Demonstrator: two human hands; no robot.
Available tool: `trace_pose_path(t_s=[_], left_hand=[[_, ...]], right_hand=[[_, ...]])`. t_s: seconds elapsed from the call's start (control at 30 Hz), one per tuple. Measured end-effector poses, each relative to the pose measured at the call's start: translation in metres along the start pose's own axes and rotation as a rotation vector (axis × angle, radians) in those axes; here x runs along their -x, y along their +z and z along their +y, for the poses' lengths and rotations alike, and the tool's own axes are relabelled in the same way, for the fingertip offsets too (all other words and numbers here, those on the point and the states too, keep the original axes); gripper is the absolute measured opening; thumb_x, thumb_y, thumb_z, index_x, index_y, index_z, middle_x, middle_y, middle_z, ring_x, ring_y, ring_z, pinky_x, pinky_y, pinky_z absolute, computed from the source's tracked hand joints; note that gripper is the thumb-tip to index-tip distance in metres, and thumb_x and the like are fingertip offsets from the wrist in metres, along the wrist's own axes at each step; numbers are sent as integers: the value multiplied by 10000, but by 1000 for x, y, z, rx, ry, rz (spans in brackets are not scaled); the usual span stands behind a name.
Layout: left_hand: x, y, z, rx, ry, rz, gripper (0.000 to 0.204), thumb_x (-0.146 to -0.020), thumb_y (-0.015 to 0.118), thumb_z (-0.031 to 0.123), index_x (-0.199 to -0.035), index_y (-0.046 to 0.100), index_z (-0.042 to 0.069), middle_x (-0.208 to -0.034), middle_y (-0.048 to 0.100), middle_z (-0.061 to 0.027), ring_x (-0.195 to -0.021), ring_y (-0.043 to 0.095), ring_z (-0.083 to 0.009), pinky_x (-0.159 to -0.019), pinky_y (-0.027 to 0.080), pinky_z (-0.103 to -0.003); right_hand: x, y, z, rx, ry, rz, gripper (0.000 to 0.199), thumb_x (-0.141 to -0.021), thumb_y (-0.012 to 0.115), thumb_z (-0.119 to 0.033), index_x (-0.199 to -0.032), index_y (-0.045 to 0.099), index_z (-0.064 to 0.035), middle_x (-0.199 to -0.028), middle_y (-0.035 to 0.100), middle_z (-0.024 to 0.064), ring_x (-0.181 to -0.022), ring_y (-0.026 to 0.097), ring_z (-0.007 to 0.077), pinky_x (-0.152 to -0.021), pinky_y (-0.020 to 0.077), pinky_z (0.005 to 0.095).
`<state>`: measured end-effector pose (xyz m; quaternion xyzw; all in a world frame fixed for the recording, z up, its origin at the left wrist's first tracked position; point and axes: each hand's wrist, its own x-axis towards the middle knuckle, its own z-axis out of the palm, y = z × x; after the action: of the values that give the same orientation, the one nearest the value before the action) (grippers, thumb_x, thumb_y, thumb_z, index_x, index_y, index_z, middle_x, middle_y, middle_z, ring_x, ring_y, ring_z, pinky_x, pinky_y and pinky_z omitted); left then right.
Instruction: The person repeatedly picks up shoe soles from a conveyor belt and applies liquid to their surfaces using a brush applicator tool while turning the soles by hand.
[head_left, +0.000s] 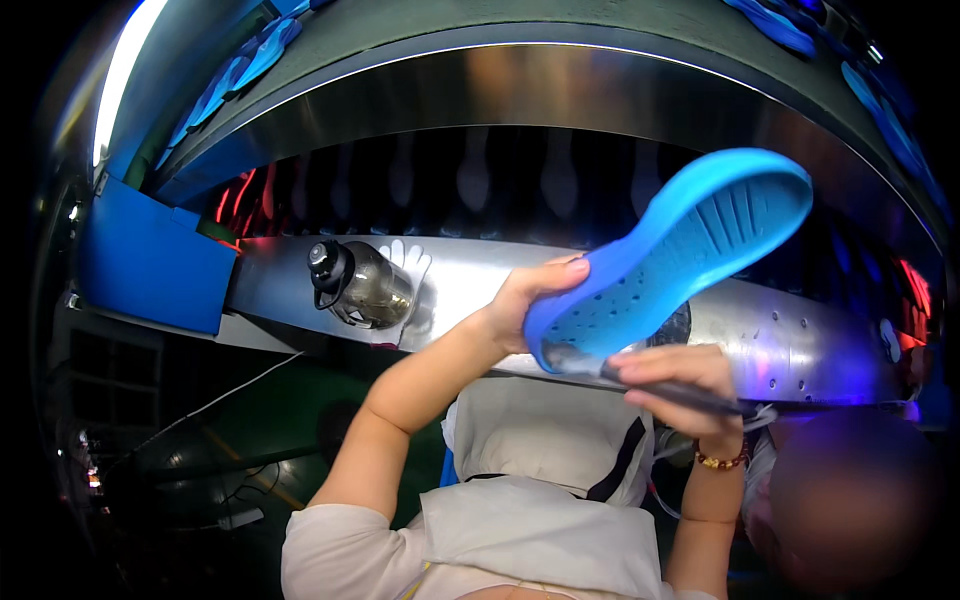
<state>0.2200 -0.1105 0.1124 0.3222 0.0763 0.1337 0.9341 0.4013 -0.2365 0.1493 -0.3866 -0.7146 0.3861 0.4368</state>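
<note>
Nearest the camera, a pale apron (540,530) is seen at the lower edge, with the two bare forearms rising out of it. Behind everything, a long curved steel machine housing (500,100) is spread across the upper frame, and a steel ledge (470,275) runs beneath it. A blue insole (665,265) is held up in front of that ledge; its long axis is tilted from lower left to upper right, the heel end lying low between the hands and the toe end raised well up and to the right. The heel's left edge is gripped by the left hand (525,300), thumb laid along the top, so this hand is the one closed on the insole. The right hand (680,385) is clenched around a thin dark tool (690,397), whose tip is brought against the heel's underside just beside the left hand. A dark bottle (360,285) is laid on its side on the ledge, well to the left of the hands, with a white glove (408,262) just behind it. A beaded bracelet (722,462) is worn on the right wrist.
</note>
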Motion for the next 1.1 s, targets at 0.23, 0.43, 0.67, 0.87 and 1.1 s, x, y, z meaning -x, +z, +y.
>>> trace_pose_path(t_s=[0.23,0.43,0.67,0.87,1.1], left_hand=[[1,3,10,-110,-340,67,571,-815,523,342,-1231,416,-35,-1181,495,-168,-1034,512,-226,-901,397,-321],[14,9,13,-280,-399,179,613,-796,527,358,-1227,418,-64,-1195,484,-198,-1057,499,-243,-928,376,-321],[26,-8,20,-202,-277,294,619,-786,528,402,-1214,443,-37,-1177,497,-198,-1018,528,-256,-894,408,-347],[36,-12,32,-223,-145,227,591,-804,497,410,-1200,464,-27,-1167,506,-202,-1016,532,-261,-881,422,-359],[-7,-30,-22,185,351,142,801,-772,316,691,-1292,354,83,-1276,421,-153,-1149,429,-292,-976,316,-472]], right_hand=[[7,-22,-10,30,-1,-44,167,-682,661,9,-848,648,-12,-895,651,133,-815,645,232,-699,521,280],[15,-30,-19,188,41,-211,167,-676,660,-2,-841,648,-23,-878,654,116,-822,641,238,-728,513,279],[22,-38,-16,250,51,-224,183,-680,670,-23,-862,657,-45,-909,654,92,-811,645,207,-702,518,261],[25,-34,5,149,78,48,212,-662,678,18,-870,646,-5,-921,646,137,-848,639,235,-737,507,275],[9,-16,3,85,0,286,215,-644,668,30,-856,638,31,-835,643,157,-751,624,214,-671,491,268]])
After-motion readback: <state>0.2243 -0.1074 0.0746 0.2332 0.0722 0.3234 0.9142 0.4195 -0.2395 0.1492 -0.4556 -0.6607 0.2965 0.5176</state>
